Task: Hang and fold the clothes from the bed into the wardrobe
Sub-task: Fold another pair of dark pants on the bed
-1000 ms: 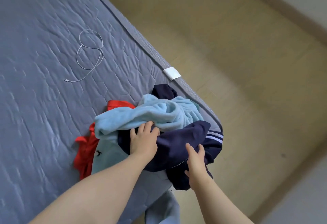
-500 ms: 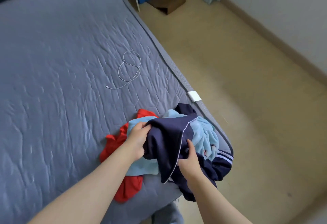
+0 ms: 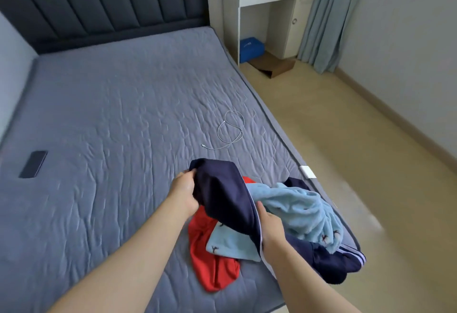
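Separating the navy garment [image 3: 222, 196] from the pile at the bed's [image 3: 111, 114] near right corner: lifting it clear before spreading should keep the blue fleece [image 3: 296, 211] and red top [image 3: 212, 258] from dragging along. Left hand [image 3: 184, 195] is clenched on its upper edge; right hand [image 3: 270, 226] pinches its piped hem.

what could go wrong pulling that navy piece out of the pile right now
1. The light blue garment drapes over the navy garment that both hands, left and right, grip; lifting may drag it along.
2. The pile sits at the mattress edge, and the navy striped end already overhangs, so clothes could slide to the floor.
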`<move>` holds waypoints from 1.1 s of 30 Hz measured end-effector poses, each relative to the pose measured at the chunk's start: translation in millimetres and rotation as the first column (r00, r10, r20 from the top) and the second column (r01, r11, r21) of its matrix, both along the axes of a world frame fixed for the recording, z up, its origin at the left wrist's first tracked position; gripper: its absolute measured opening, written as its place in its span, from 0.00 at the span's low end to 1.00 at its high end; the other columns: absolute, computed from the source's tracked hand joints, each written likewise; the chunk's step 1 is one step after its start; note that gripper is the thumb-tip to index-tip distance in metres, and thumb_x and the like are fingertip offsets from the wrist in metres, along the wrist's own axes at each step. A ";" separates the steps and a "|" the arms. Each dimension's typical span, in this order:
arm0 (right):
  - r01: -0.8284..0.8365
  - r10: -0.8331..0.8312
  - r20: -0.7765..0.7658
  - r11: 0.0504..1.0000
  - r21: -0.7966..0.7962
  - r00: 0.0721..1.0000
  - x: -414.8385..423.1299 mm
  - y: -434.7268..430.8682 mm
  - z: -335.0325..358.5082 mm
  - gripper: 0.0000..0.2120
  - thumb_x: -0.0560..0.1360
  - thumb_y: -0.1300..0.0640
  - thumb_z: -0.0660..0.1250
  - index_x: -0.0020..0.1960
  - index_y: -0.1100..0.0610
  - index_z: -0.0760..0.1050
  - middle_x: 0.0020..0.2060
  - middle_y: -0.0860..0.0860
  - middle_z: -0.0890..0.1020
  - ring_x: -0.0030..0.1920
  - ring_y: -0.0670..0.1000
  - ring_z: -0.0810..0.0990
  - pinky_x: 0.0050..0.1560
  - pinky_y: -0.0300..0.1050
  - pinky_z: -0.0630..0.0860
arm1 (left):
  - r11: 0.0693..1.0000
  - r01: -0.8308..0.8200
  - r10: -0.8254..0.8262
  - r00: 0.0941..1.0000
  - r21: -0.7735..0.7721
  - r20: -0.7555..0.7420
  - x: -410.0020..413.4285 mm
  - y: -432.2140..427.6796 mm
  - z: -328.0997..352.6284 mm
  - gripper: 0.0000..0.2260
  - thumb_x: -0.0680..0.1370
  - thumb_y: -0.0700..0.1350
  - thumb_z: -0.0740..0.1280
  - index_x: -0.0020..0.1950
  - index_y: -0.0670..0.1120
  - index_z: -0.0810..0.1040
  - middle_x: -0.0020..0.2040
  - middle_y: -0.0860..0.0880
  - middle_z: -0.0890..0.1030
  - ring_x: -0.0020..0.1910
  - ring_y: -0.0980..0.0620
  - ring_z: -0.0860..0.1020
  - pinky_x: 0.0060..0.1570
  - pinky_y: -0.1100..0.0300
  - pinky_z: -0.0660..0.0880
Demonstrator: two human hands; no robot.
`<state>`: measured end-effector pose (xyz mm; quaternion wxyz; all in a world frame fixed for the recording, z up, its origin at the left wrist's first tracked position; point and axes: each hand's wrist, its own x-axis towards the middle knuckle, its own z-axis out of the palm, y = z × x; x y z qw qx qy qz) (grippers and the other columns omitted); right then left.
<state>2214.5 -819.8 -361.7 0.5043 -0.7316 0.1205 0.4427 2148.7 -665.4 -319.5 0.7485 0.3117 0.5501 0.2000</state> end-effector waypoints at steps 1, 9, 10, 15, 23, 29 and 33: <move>0.090 -0.089 -0.015 0.995 0.045 0.996 -2.4 6.9 6.9 0.18 0.79 0.53 0.59 0.34 0.60 0.75 0.32 0.54 0.75 0.40 0.53 0.72 0.43 0.45 0.67 | 0.998 0.022 -0.018 0.998 0.063 -0.052 -10.9 2.0 -1.0 0.04 0.79 0.38 0.60 0.51 0.45 0.73 0.38 0.44 0.76 0.35 0.48 0.74 0.34 0.60 0.69; 0.329 -0.284 -0.177 0.880 0.341 0.943 -50.3 84.6 88.4 0.17 0.78 0.53 0.61 0.32 0.58 0.69 0.27 0.51 0.71 0.30 0.50 0.70 0.37 0.43 0.69 | 0.600 0.764 -0.688 0.645 0.238 -0.333 -126.3 -1.0 11.5 0.14 0.74 0.28 0.57 0.44 0.47 0.72 0.38 0.48 0.73 0.35 0.53 0.74 0.38 0.62 0.70; 0.332 -0.270 -0.206 0.861 0.386 0.941 -60.9 93.6 98.9 0.17 0.78 0.53 0.62 0.32 0.57 0.69 0.26 0.51 0.71 0.30 0.51 0.71 0.38 0.44 0.70 | 0.558 0.788 -0.729 0.616 0.262 -0.300 -136.5 -1.7 13.7 0.16 0.73 0.28 0.61 0.46 0.50 0.72 0.38 0.51 0.75 0.35 0.58 0.77 0.38 0.66 0.72; 0.328 -0.074 -0.412 0.736 0.591 0.908 -93.8 125.2 139.0 0.19 0.77 0.55 0.60 0.28 0.55 0.66 0.20 0.48 0.69 0.24 0.48 0.69 0.32 0.41 0.67 | 0.619 0.709 -0.689 0.697 0.337 -0.200 -152.7 2.8 20.4 0.16 0.75 0.42 0.69 0.60 0.53 0.72 0.53 0.55 0.80 0.51 0.63 0.78 0.45 0.71 0.73; 0.156 0.019 -0.250 0.733 0.662 0.968 -89.3 146.8 166.5 0.08 0.78 0.56 0.60 0.55 0.55 0.75 0.47 0.53 0.79 0.50 0.54 0.78 0.54 0.46 0.71 | 0.914 0.271 -0.240 0.961 0.301 -0.138 -145.9 34.2 42.5 0.09 0.79 0.46 0.63 0.55 0.44 0.75 0.47 0.42 0.82 0.45 0.45 0.80 0.45 0.50 0.79; -0.157 0.215 -0.033 0.799 0.580 0.976 -87.8 140.6 139.5 0.13 0.76 0.61 0.57 0.55 0.51 0.75 0.51 0.48 0.79 0.50 0.50 0.76 0.40 0.43 0.71 | 0.989 -0.035 0.020 0.995 0.144 0.102 -129.0 56.7 82.3 0.08 0.80 0.44 0.61 0.46 0.41 0.75 0.37 0.43 0.80 0.34 0.47 0.79 0.25 0.57 0.76; -0.502 0.454 0.220 0.730 0.464 0.864 -90.6 136.1 118.1 0.21 0.64 0.64 0.62 0.57 0.56 0.73 0.47 0.51 0.80 0.45 0.51 0.77 0.43 0.42 0.72 | 0.972 -0.234 0.222 0.947 0.025 0.232 -130.4 74.5 116.3 0.11 0.80 0.45 0.62 0.41 0.40 0.74 0.31 0.43 0.80 0.32 0.48 0.78 0.30 0.53 0.76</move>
